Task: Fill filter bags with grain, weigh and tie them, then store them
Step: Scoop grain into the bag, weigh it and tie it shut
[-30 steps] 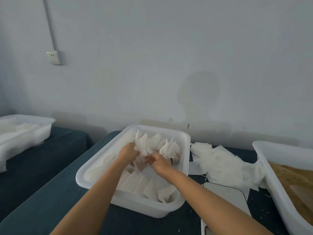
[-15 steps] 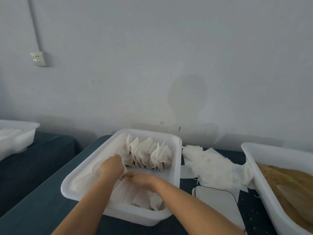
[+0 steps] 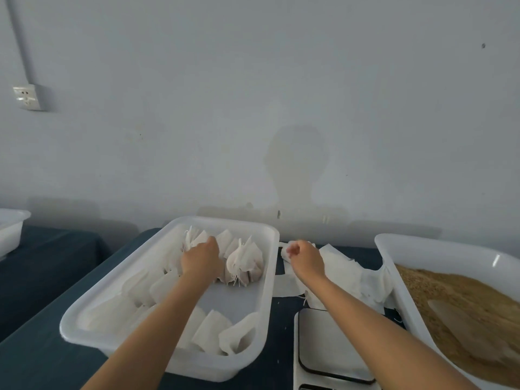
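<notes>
The left hand (image 3: 201, 258) is inside the white rectangular plastic storage tub (image 3: 264, 311), its fingers curled down among the upright tied filter bags (image 3: 244, 261) bunched at the tub's far end; whether it actually grips one or only presses against them cannot be told. Flat white bags lie along the tub's near and left sides, with bare floor in the middle.

The right hand (image 3: 302, 256) has crossed the tub's right rim and sits over the heap of loose empty white filter bags (image 3: 343, 273) on the dark blue worktop (image 3: 36, 358), fingers curled as if pinching the far corner of one — the contact itself is hidden behind the knuckles.

The coming move likely turns on that heap: it lies directly under the right hand, sprawling towards the person's right, wedged between the storage tub and the large white tub of brown grain (image 3: 461, 299). The grain, with a pale scoop (image 3: 461, 325) half sunk in it, is to the right — nearer the right hand. The white flat scale (image 3: 323, 342) sits just nearer than the heap, its platform bare. Open room is narrow here: tub rims on both sides, scale in front.
</notes>
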A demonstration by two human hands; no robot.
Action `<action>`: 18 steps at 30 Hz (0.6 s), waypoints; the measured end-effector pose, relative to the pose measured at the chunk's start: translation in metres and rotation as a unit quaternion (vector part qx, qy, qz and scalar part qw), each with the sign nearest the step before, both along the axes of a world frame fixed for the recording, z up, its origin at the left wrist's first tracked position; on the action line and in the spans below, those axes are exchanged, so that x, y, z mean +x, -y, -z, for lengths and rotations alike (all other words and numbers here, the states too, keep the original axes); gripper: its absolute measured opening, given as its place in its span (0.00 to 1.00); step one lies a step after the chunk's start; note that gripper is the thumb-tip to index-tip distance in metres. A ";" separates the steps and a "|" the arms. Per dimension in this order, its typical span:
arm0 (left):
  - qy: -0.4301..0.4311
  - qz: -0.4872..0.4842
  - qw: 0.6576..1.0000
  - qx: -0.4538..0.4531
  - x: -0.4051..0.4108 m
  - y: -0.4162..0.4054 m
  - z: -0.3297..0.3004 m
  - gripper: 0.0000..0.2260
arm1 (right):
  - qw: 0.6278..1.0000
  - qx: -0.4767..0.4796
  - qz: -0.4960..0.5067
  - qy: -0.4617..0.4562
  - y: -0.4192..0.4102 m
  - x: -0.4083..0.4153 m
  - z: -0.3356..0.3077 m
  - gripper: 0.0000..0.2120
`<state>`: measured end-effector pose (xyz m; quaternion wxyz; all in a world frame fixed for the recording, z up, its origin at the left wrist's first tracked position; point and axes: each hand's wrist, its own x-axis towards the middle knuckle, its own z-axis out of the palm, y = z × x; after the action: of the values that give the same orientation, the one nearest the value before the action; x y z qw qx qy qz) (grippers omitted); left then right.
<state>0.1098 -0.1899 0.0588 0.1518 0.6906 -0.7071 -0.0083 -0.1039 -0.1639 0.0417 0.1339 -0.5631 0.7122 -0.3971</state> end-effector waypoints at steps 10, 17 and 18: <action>-0.012 0.004 1.000 0.001 -0.001 -0.003 0.025 0.05 | 0.958 0.224 0.089 -0.153 0.016 -0.012 0.061 0.20; -0.035 0.002 0.999 -0.008 0.000 -0.010 0.020 0.05 | 0.979 0.183 0.030 -0.081 0.015 -0.016 0.045 0.06; -0.047 0.006 0.999 -0.012 -0.003 -0.013 0.018 0.05 | 0.987 0.160 0.015 -0.029 0.013 -0.022 0.035 0.10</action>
<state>0.1070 -0.1772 0.0411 0.1928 0.6836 -0.7031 -0.0336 -0.1256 -0.1766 0.0067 0.1952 -0.5350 0.7786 -0.2636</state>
